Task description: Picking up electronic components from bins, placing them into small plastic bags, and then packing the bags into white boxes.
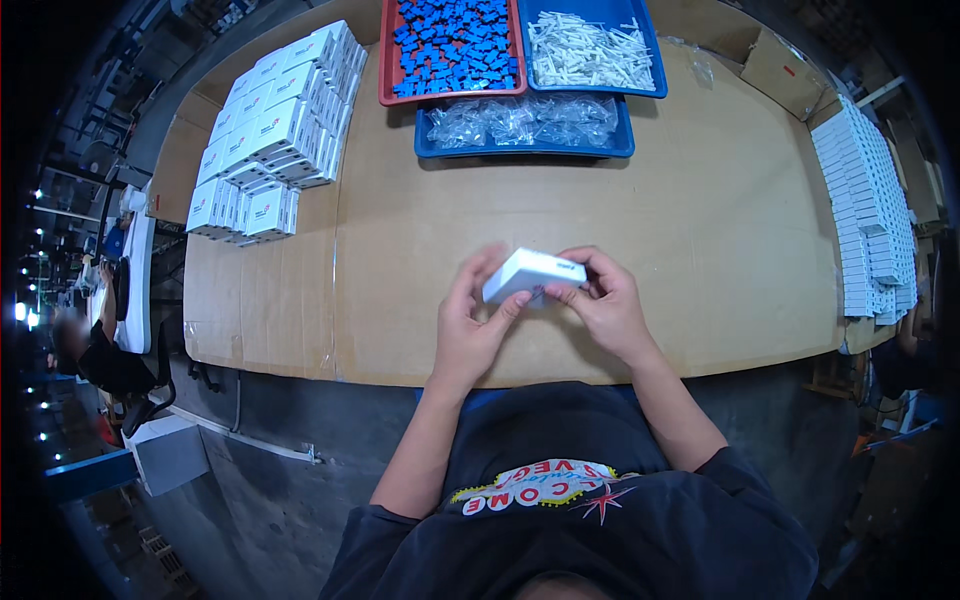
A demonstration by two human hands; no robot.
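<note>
Using your right hand (611, 303), you clamp your fingers (593, 258) on a white box (537, 269) above the counter (720, 220); your left hand (470, 325) touches it, finger grip unclear.

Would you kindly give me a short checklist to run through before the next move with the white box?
1. White box held in the right hand: ok.
2. Left hand gripping the box firmly: cannot tell; part of it is blurred.
3. Box shut on every side: cannot tell; some sides are hidden.
4. Blue pieces lying in the red tray: ok.
5. Clear plastic bags in the lower blue tray: ok.
6. Left stack of white boxes level on top: not ok; its near end steps down.
</note>
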